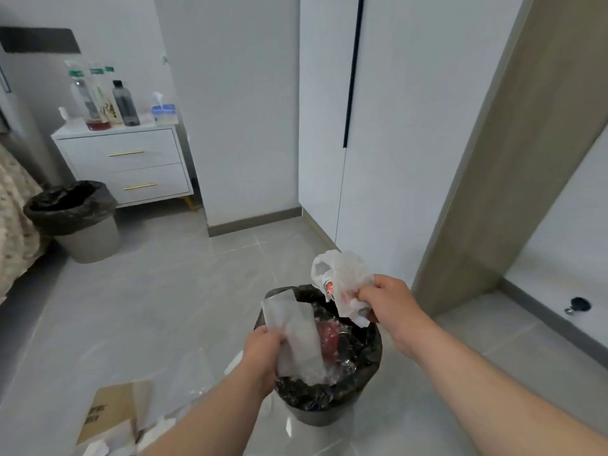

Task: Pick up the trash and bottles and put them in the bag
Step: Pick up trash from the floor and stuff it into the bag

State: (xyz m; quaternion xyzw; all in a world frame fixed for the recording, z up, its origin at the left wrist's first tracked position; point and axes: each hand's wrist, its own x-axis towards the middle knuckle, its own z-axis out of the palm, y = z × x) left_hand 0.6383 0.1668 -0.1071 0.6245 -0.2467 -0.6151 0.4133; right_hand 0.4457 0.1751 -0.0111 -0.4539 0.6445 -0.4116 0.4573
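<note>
- Left hand (263,352): grip clenched on a white paper sheet (296,334), light and limp.
- Right hand (388,299): grip bunching a crumpled plastic bag (342,278); soft, slippery, best held gathered.
- Both directly over the black-lined bin (329,393); cardboard (110,413) remains on the floor.

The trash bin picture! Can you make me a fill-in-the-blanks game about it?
1. The left hand holds a white ____ over the near bin.
2. The right hand grips a crumpled white plastic ____.
3. The near bin's liner is ____ in colour.
4. The bottles stand on the white ____.

Missing words: paper; bag; black; nightstand
</note>
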